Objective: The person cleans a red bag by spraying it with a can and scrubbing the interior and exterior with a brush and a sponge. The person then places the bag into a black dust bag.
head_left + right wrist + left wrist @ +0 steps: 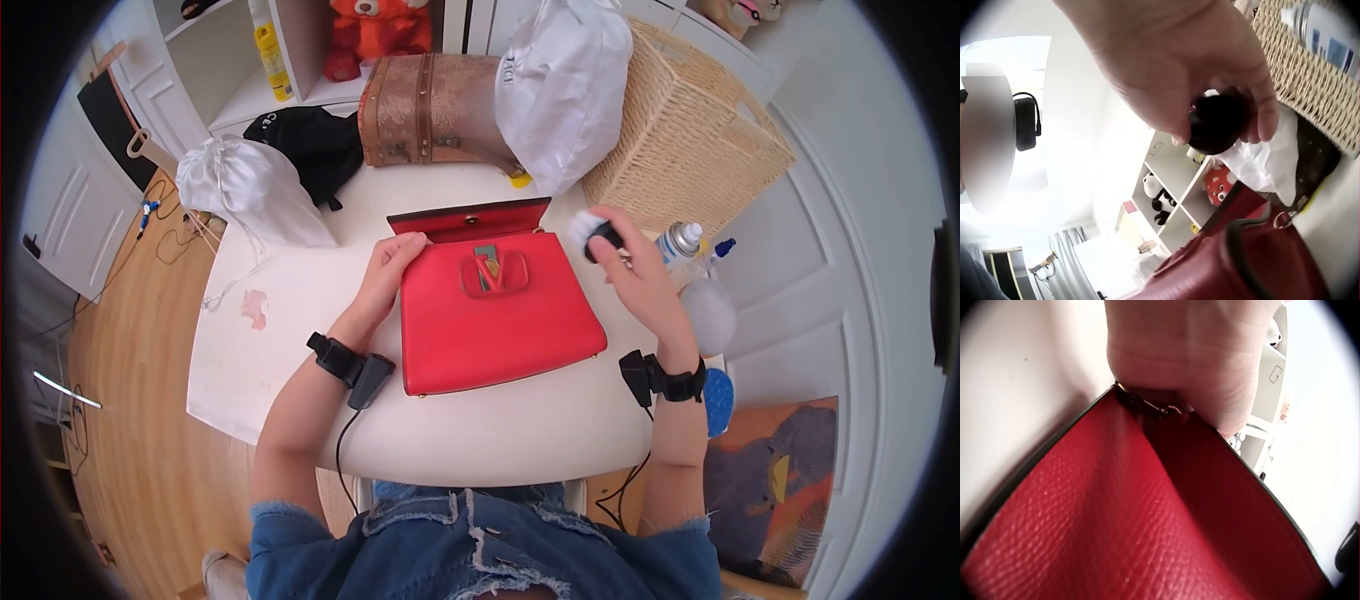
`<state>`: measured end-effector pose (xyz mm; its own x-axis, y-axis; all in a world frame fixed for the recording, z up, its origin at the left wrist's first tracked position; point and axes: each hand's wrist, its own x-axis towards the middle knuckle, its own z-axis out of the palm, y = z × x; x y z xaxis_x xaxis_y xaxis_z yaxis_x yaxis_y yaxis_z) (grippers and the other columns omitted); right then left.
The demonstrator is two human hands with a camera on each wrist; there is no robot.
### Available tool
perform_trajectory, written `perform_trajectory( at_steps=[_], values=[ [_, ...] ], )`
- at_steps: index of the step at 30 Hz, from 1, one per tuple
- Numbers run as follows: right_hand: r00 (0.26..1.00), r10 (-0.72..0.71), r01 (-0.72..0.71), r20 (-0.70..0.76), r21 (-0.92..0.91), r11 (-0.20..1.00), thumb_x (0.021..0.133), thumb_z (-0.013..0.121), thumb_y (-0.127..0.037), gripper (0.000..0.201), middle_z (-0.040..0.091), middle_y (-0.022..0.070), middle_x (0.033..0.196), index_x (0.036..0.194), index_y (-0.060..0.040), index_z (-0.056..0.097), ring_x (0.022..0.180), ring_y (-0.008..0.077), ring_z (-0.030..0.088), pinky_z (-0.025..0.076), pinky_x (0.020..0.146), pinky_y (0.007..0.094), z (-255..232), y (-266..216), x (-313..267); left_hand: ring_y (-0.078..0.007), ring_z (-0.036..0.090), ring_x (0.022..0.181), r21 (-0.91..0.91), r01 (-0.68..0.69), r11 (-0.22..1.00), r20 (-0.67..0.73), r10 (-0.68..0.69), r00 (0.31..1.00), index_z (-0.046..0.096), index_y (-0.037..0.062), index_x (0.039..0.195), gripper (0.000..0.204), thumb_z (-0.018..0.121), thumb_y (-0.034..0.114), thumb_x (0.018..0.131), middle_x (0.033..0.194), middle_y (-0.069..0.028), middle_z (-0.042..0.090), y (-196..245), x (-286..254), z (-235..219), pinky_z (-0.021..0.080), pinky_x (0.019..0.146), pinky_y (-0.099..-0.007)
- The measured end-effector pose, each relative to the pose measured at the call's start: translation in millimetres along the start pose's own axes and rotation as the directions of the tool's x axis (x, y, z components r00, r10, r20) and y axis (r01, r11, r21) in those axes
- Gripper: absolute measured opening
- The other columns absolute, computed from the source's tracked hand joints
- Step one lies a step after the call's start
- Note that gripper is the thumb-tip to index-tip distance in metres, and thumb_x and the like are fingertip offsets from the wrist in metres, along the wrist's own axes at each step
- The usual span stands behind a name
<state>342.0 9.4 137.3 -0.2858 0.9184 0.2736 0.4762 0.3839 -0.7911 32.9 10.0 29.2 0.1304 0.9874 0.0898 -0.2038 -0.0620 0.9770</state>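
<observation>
A red handbag [500, 335] with a V-shaped metal clasp [493, 272] lies on the white table, its flap [470, 218] folded back at the far side. My left hand [385, 270] grips the bag's upper left corner. Up close in the left wrist view, that hand [1188, 362] covers the corner beside a small metal ring, above the bag's creased red side [1097, 506]. Held between my right thumb and fingers is a small black-handled brush [603, 243] with white bristles. The right hand [640, 275] is raised just off the bag's upper right corner.
White drawstring pouches [250, 190], a black cloth bag [310, 150], a brown patterned chest [430, 110] and a wicker basket [680, 130] stand along the back. A spray can [680, 242] and bottles are at the right edge.
</observation>
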Motion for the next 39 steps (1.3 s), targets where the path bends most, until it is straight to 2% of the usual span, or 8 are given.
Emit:
perform_trajectory(
  at_steps=[9,16,20,22,23,30,34,39],
  values=[
    [0.957,-0.076,0.069,0.279,0.035,0.997,0.094,0.058,-0.022,0.025,0.063,0.0105,0.088,0.111,-0.0039,0.054,0.075,0.0166,0.057,0.046,0.069,0.0293,21.9,21.7,33.7,-0.0007,0.053,0.070,-0.064,0.023,0.998,0.028,-0.022,0.999,0.065,0.0044,0.090,0.030,0.051,0.029,0.099,0.077,0.0050,0.062,3.3,-1.8,-0.7,0.042,0.067,-0.0172],
    [0.685,-0.041,0.045,0.728,0.015,0.999,0.093,0.057,-0.019,0.019,0.061,0.0016,0.075,0.103,-0.0031,0.062,0.068,0.0088,0.053,0.045,0.062,0.0258,-3.0,3.1,16.7,-0.0001,0.053,0.075,-0.086,0.065,0.994,0.041,-0.062,0.997,0.065,0.0054,0.092,0.026,0.053,0.028,0.098,0.082,0.0062,0.062,0.0,-1.5,-1.1,0.043,0.069,-0.0181],
    [0.787,0.031,-0.031,0.616,-0.010,0.999,0.094,0.056,-0.019,0.020,0.062,0.0049,0.077,0.103,-0.0014,0.059,0.067,0.0110,0.055,0.045,0.062,0.0277,5.1,9.7,23.6,0.0000,0.053,0.078,-0.034,0.070,0.997,0.074,-0.068,0.995,0.064,0.0059,0.092,0.025,0.053,0.028,0.098,0.084,0.0064,0.061,-3.1,0.6,-6.5,0.043,0.072,-0.0182],
    [0.960,-0.052,0.090,0.277,-0.129,0.988,0.095,0.055,-0.018,0.021,0.062,0.0101,0.078,0.105,-0.0002,0.057,0.067,0.0166,0.056,0.046,0.065,0.0291,17.2,11.4,23.7,-0.0004,0.053,0.079,-0.012,0.058,0.998,0.102,-0.056,0.993,0.063,0.0062,0.092,0.024,0.053,0.027,0.098,0.085,0.0065,0.060,-1.3,-0.7,-6.1,0.043,0.073,-0.0182],
    [0.967,-0.050,0.085,0.248,-0.131,0.988,0.092,0.058,-0.020,0.024,0.065,0.0185,0.084,0.105,-0.0008,0.057,0.074,0.0338,0.061,0.048,0.069,0.0350,19.6,6.2,22.9,-0.0004,0.053,0.079,-0.010,0.059,0.998,0.103,-0.057,0.993,0.063,0.0062,0.092,0.024,0.053,0.027,0.098,0.085,0.0065,0.060,0.1,-1.2,-5.0,0.043,0.073,-0.0182],
    [0.746,-0.140,0.157,0.651,0.032,0.987,0.089,0.061,-0.015,0.022,0.063,0.0147,0.085,0.107,-0.0016,0.058,0.073,0.0281,0.061,0.049,0.068,0.0322,-7.2,-15.5,1.2,-0.0061,0.051,0.080,0.214,-0.145,0.966,0.125,0.120,0.985,0.061,0.0009,0.089,0.022,0.054,0.021,0.097,0.084,0.0020,0.060,39.0,-1.8,3.6,0.043,0.074,-0.0234],
    [0.932,-0.174,0.194,0.317,-0.035,0.980,0.088,0.063,-0.012,0.026,0.062,0.0144,0.094,0.110,-0.0001,0.057,0.081,0.0273,0.061,0.049,0.070,0.0323,-8.6,-39.2,-6.2,-0.0213,0.052,0.083,0.442,-0.593,0.673,0.272,0.529,0.804,0.060,-0.0024,0.089,0.011,0.059,0.008,0.090,0.082,-0.0088,0.057,83.0,-11.7,23.7,0.043,0.078,-0.0316],
    [0.937,-0.350,0.351,-0.011,0.016,0.936,0.086,0.066,-0.015,0.036,0.057,0.0169,0.107,0.118,-0.0018,0.055,0.089,0.0325,0.058,0.048,0.076,0.0361,9.6,-21.1,-5.5,-0.0305,0.051,0.086,0.631,-0.668,0.395,0.376,0.598,0.708,0.060,-0.0012,0.090,0.006,0.060,0.003,0.085,0.084,-0.0123,0.055,91.1,-25.7,22.3,0.042,0.080,-0.0365]
  ],
)
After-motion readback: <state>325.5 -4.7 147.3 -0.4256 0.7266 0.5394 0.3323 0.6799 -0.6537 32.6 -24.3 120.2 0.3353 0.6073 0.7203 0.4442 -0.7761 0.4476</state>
